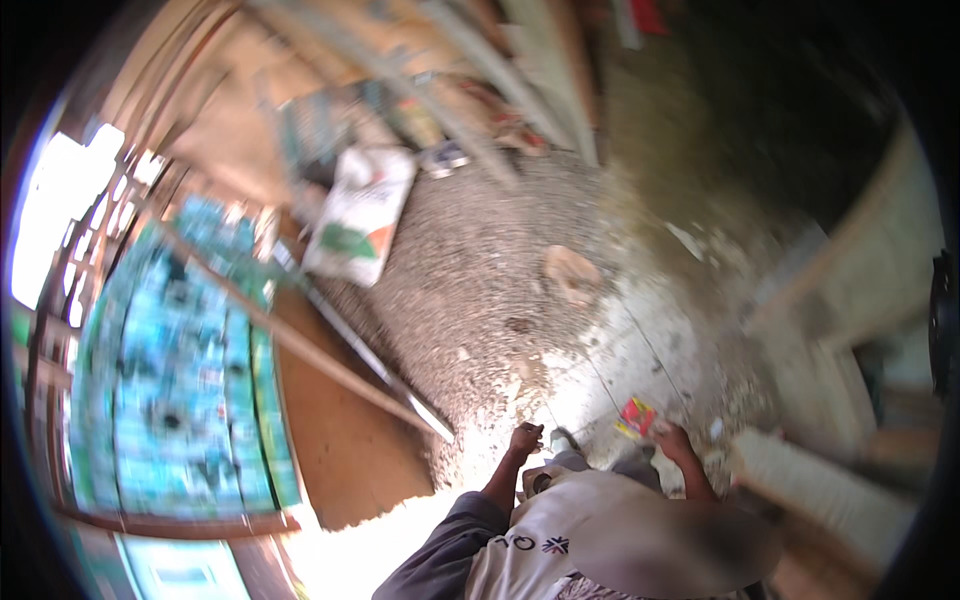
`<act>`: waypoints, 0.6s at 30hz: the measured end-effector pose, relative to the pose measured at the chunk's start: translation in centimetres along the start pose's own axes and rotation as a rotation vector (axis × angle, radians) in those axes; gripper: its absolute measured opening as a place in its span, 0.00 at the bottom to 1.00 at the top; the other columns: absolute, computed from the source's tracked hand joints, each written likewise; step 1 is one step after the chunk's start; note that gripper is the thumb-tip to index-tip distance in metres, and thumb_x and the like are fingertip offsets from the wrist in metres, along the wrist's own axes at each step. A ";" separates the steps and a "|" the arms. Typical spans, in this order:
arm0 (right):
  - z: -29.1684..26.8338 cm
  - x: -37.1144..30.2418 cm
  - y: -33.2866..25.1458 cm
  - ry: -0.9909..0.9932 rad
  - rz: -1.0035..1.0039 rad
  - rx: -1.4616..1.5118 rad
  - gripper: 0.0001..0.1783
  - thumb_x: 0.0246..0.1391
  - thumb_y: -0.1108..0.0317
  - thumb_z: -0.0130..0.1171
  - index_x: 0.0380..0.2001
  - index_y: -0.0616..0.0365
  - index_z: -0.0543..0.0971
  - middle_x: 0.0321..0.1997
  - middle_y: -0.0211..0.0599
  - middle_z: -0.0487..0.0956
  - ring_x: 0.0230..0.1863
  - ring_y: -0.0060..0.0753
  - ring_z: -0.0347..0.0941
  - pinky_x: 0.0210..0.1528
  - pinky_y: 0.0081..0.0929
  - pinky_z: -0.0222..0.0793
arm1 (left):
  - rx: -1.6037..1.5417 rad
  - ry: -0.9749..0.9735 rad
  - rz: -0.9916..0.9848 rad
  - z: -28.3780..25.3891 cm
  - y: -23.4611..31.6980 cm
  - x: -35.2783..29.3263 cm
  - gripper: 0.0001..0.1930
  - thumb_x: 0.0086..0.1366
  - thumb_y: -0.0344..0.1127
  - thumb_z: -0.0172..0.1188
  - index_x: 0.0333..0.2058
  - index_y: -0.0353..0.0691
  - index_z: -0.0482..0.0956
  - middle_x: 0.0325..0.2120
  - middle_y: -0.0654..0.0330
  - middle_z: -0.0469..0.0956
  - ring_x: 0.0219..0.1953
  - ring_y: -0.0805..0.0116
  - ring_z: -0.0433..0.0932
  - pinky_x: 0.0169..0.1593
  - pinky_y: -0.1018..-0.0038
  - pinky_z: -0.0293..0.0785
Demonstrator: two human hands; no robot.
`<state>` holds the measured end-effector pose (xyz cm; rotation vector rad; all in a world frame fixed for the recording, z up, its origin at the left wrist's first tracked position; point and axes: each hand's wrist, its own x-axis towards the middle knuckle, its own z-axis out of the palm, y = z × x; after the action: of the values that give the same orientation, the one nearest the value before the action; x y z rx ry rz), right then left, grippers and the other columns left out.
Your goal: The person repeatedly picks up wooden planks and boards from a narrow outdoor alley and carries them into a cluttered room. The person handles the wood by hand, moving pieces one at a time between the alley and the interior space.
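My right hand [672, 440], low in the picture and right of the middle, is closed on the edge of a small red and yellow packet [635, 416]. The packet sticks out from the fingers over the pale floor. In front of my body, to the left, my left hand [527, 438] is curled shut. Blur hides whether anything small lies in its fingers. My hands are apart, and the left one touches neither the packet nor the floor.
Gravel [470, 270] spreads ahead, with a pale stone [572, 274] on it. A white sack [365, 215] lies at the far left. A wooden pole [290, 335], a metal bar [365, 350] and a brown board [345, 450] stand left. Planks [820, 490] lie right.
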<state>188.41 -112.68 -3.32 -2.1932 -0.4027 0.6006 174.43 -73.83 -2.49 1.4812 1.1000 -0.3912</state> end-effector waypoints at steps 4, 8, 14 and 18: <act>1.8 1.3 5.8 -0.174 0.037 -0.263 0.15 0.48 0.59 0.62 0.35 0.58 0.82 0.36 0.51 0.82 0.40 0.54 0.78 0.43 0.44 0.73 | -0.006 0.135 0.060 -5.8 -6.5 -0.7 0.21 0.63 0.47 0.62 0.28 0.29 0.78 0.20 0.54 0.78 0.20 0.66 0.78 0.24 0.69 0.75; 2.6 6.8 1.6 -0.330 0.317 -0.253 0.15 0.50 0.59 0.62 0.36 0.59 0.81 0.33 0.47 0.81 0.37 0.48 0.78 0.40 0.41 0.73 | -0.211 0.284 -0.080 -11.6 -12.6 -3.0 0.22 0.63 0.45 0.61 0.18 0.31 0.75 0.16 0.56 0.75 0.16 0.65 0.75 0.23 0.67 0.74; 7.6 16.7 -9.9 -0.511 0.334 -0.226 0.14 0.52 0.60 0.62 0.36 0.60 0.81 0.30 0.42 0.81 0.32 0.39 0.78 0.34 0.38 0.73 | -0.287 0.472 -0.247 -17.7 -23.6 -7.5 0.15 0.60 0.47 0.61 0.27 0.40 0.74 0.19 0.59 0.76 0.23 0.61 0.77 0.27 0.63 0.73; 12.5 18.7 -16.6 -0.669 0.296 -0.223 0.14 0.54 0.61 0.62 0.37 0.61 0.80 0.27 0.38 0.80 0.29 0.33 0.78 0.30 0.36 0.74 | 0.650 0.494 -0.201 -15.7 -30.2 -12.5 0.19 0.53 0.49 0.63 0.41 0.48 0.74 0.28 0.59 0.83 0.36 0.54 0.82 0.38 0.59 0.77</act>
<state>195.84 -85.73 -2.76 -2.2305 -0.5065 1.5288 138.81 -68.71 -6.65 2.1171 1.6188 -0.5772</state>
